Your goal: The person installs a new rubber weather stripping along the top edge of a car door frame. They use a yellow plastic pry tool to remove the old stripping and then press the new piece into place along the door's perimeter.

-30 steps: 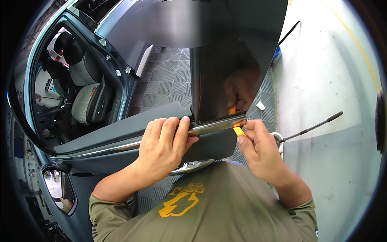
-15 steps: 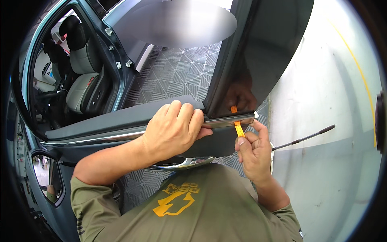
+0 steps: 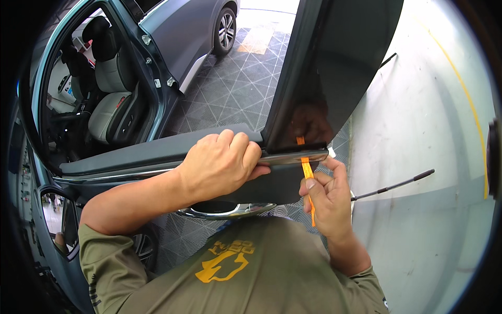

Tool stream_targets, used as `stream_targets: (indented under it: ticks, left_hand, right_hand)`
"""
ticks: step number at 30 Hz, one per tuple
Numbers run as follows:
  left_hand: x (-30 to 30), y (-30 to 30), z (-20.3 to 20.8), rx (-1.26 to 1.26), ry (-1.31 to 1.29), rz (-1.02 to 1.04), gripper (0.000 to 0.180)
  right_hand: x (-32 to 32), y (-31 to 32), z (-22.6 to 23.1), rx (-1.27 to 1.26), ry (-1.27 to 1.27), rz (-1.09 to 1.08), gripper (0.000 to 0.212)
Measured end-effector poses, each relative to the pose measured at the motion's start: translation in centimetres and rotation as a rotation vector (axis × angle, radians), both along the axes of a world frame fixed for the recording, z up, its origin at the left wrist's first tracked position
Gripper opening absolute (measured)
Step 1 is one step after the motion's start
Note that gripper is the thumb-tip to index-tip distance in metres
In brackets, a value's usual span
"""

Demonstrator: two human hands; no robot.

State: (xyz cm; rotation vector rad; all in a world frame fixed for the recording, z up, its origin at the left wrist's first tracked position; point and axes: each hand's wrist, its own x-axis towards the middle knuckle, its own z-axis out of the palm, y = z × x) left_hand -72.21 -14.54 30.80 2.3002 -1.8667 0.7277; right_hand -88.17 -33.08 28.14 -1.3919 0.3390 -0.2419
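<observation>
My left hand (image 3: pixel 217 162) is closed over the top edge of the open car door (image 3: pixel 277 183), fingers curled over and thumb below the shiny trim strip (image 3: pixel 282 157). Between the thumb and fingers of my right hand (image 3: pixel 329 201) is a thin, flat orange strip (image 3: pixel 307 170), possibly a pry tool. Its upper end meets the trim near the trim's right end, and its lower end sticks out below my thumb. My right index fingertip is close to that trim end. Dark glossy glass (image 3: pixel 334 89) above mirrors a hand and the orange piece.
The chrome door handle (image 3: pixel 230 211) is just in front of me, and a side mirror (image 3: pixel 60 220) is at left. Beyond the door are a car seat (image 3: pixel 109 89) and another car (image 3: pixel 183 36). A dark rod (image 3: pixel 397 184) extends to the right over the pale floor.
A longer piece of the orange strip now shows, reaching below my right thumb. Both hands remain at the trim, with a slight shift left in the picture. The other car's side is now visible.
</observation>
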Motion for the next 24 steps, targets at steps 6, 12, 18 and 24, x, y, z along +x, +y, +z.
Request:
stream_targets:
  ticks: [6,12,18,24]
  left_hand:
    - [-1.0,1.1,0.1,-0.031,0.000,0.081,0.043]
    - [-1.5,5.1,-1.3,-0.140,-0.022,0.162,0.041]
    - [-1.1,5.3,-1.1,-0.163,0.013,0.006,0.038]
    - [-1.9,6.0,-0.9,-0.243,-0.022,0.041,0.035]
  right_hand:
    - [0.1,0.6,0.5,0.061,0.049,-0.022,0.048]
    - [-1.0,0.4,0.2,0.065,0.043,-0.010,0.053]
    - [-3.0,0.7,1.5,0.185,-0.058,-0.096,0.058]
    - [-2.5,-0.8,0.9,0.126,-0.037,-0.039,0.059]
